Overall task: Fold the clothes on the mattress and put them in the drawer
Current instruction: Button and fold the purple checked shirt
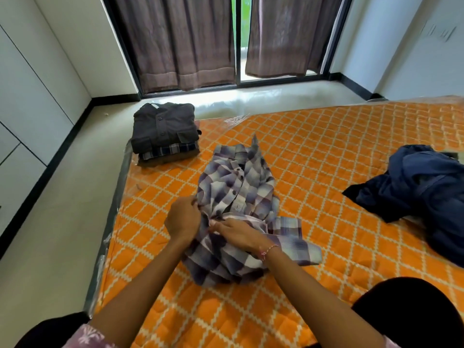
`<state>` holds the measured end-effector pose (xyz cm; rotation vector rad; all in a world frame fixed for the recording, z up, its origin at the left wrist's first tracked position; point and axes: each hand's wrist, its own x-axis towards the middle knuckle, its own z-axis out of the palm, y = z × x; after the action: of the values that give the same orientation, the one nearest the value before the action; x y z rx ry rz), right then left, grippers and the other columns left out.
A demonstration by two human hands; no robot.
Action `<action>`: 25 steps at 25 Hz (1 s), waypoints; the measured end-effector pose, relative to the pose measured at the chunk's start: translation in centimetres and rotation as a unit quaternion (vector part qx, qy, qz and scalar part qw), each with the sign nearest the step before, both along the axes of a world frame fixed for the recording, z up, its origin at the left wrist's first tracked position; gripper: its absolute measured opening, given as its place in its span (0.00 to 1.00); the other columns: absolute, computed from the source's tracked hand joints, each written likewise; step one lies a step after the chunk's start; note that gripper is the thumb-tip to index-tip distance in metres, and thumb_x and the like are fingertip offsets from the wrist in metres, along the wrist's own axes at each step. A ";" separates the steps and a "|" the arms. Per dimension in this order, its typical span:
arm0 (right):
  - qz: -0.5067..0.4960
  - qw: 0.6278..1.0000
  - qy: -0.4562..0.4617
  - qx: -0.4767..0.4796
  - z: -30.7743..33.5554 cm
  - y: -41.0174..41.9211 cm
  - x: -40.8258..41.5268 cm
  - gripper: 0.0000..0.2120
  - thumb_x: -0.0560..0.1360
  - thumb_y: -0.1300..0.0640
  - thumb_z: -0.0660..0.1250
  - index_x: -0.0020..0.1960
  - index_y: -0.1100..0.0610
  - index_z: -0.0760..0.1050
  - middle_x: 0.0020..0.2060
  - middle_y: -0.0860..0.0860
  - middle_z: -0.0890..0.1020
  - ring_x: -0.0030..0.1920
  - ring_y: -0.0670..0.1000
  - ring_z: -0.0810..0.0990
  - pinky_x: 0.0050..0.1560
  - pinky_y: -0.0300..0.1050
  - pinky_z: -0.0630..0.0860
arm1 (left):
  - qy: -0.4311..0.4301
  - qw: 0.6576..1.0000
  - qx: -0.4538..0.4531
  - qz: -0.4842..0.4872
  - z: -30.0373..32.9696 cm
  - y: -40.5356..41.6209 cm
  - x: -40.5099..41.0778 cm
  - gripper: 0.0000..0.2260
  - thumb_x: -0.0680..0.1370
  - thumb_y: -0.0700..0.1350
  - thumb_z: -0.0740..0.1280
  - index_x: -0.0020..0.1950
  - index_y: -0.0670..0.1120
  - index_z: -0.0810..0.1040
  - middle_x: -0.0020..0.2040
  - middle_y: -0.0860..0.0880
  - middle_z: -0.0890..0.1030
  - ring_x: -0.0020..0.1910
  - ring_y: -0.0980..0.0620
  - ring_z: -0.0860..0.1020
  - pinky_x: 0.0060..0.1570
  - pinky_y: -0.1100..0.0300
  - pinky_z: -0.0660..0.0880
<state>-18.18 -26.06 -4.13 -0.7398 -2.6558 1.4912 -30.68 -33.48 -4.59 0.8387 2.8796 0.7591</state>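
Orange quilted mattress (313, 151) carries the plaid shirt (236, 197) at centre, bunched. Left hand (183, 219) pinches its left edge; right hand (238, 233) grips the gathered middle. Risk: uneven folds, or the loose sleeve slipping out. Folded stack (163, 131) and navy garment (421, 192) lie well apart.

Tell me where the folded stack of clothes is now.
The folded stack sits on the mattress's far left corner, beyond the plaid shirt.

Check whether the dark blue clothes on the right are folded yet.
No, the dark blue clothes lie in a crumpled heap on the mattress.
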 end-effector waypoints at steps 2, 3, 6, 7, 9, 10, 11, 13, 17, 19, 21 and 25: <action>-0.015 0.999 0.037 0.007 -1.6 0.3 0.4 0.10 0.79 0.63 0.58 0.52 0.57 0.78 0.49 0.55 0.81 0.52 0.56 0.77 0.60 0.54 0.72 | 0.017 0.996 0.084 -0.006 -0.4 -1.1 1.7 0.16 0.81 0.51 0.61 0.64 0.45 0.74 0.59 0.43 0.75 0.54 0.43 0.75 0.48 0.50 0.73; -0.030 0.998 0.048 -0.036 -2.7 0.8 0.9 0.12 0.75 0.68 0.59 0.55 0.62 0.77 0.52 0.57 0.81 0.55 0.56 0.78 0.61 0.54 0.73 | 0.002 0.991 0.123 -0.058 -0.8 -1.1 3.4 0.16 0.80 0.51 0.61 0.65 0.45 0.73 0.59 0.44 0.75 0.53 0.46 0.75 0.48 0.52 0.73; 0.032 0.996 -0.009 -0.079 -4.1 1.4 2.8 0.14 0.72 0.71 0.59 0.55 0.66 0.77 0.50 0.55 0.82 0.51 0.52 0.79 0.59 0.50 0.75 | -0.199 0.966 0.045 -0.162 -3.3 1.3 6.9 0.22 0.80 0.55 0.62 0.70 0.45 0.69 0.65 0.44 0.74 0.62 0.45 0.74 0.59 0.52 0.72; 0.056 0.994 -0.038 -0.080 -4.4 1.8 3.4 0.12 0.73 0.71 0.59 0.52 0.63 0.78 0.44 0.50 0.81 0.45 0.47 0.78 0.54 0.44 0.76 | -0.236 0.961 -0.013 -0.143 -3.7 2.6 6.6 0.25 0.79 0.59 0.61 0.70 0.45 0.69 0.68 0.42 0.72 0.64 0.42 0.72 0.62 0.47 0.71; -0.040 0.994 -0.029 -0.101 -4.3 2.8 4.8 0.13 0.74 0.72 0.59 0.49 0.64 0.80 0.38 0.48 0.80 0.38 0.44 0.77 0.46 0.38 0.75 | -0.236 0.953 -0.150 -0.117 -4.1 4.5 6.0 0.33 0.75 0.64 0.63 0.72 0.43 0.64 0.71 0.38 0.65 0.68 0.36 0.66 0.66 0.41 0.66; -0.154 0.986 -0.002 -0.056 -4.7 3.8 5.5 0.12 0.74 0.71 0.59 0.48 0.64 0.81 0.39 0.52 0.82 0.40 0.48 0.79 0.47 0.42 0.76 | -0.234 0.943 -0.202 -0.120 -4.1 4.9 6.2 0.37 0.74 0.64 0.65 0.75 0.43 0.58 0.74 0.38 0.59 0.71 0.35 0.60 0.68 0.40 0.62; -0.264 0.965 0.008 0.006 -5.7 5.1 6.3 0.11 0.74 0.69 0.60 0.50 0.64 0.80 0.44 0.56 0.83 0.44 0.53 0.80 0.50 0.49 0.76 | -0.230 0.934 -0.240 -0.134 -4.1 5.1 6.8 0.41 0.74 0.61 0.66 0.77 0.43 0.50 0.76 0.38 0.53 0.73 0.35 0.55 0.69 0.39 0.57; -0.321 0.943 -0.053 0.067 -6.5 6.4 7.2 0.14 0.75 0.58 0.66 0.59 0.61 0.76 0.54 0.58 0.81 0.54 0.58 0.78 0.56 0.53 0.74 | -0.180 0.924 -0.283 -0.186 -4.3 5.0 8.4 0.44 0.76 0.55 0.67 0.77 0.42 0.39 0.77 0.37 0.43 0.75 0.35 0.46 0.70 0.36 0.49; -0.311 0.939 -0.040 -0.141 -8.2 6.8 3.9 0.17 0.75 0.50 0.69 0.57 0.61 0.75 0.49 0.53 0.80 0.49 0.55 0.78 0.46 0.47 0.74 | 0.002 0.868 -0.322 -0.378 -3.5 3.5 8.9 0.41 0.79 0.47 0.63 0.76 0.43 0.32 0.75 0.40 0.31 0.74 0.38 0.32 0.70 0.37 0.36; -0.438 0.849 0.024 -0.296 -8.1 6.8 2.1 0.08 0.74 0.60 0.69 0.45 0.66 0.76 0.42 0.60 0.80 0.40 0.56 0.78 0.38 0.44 0.75 | 0.075 0.805 -0.346 -0.477 -3.2 2.8 8.3 0.39 0.79 0.48 0.63 0.78 0.42 0.39 0.77 0.39 0.46 0.76 0.39 0.47 0.72 0.39 0.45; -0.498 0.787 0.035 -0.363 -8.1 7.2 1.5 0.09 0.73 0.70 0.67 0.36 0.63 0.71 0.32 0.58 0.74 0.31 0.54 0.72 0.27 0.41 0.70 | 0.056 0.767 -0.367 -0.524 -2.6 2.1 8.1 0.31 0.79 0.49 0.63 0.76 0.40 0.53 0.65 0.38 0.69 0.65 0.39 0.66 0.69 0.40 0.55; -0.448 0.849 -0.044 -0.275 -5.6 10.2 1.4 0.08 0.72 0.73 0.65 0.38 0.64 0.70 0.27 0.55 0.73 0.25 0.53 0.70 0.20 0.37 0.70 | -0.151 0.796 -0.353 -0.468 0.1 4.0 7.2 0.22 0.80 0.59 0.58 0.57 0.41 0.76 0.54 0.42 0.76 0.55 0.44 0.71 0.66 0.45 0.58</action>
<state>-16.74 -15.90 -9.74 -1.7652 -1.4170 1.8327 -23.53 -29.51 -4.49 1.5538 1.7880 -0.2653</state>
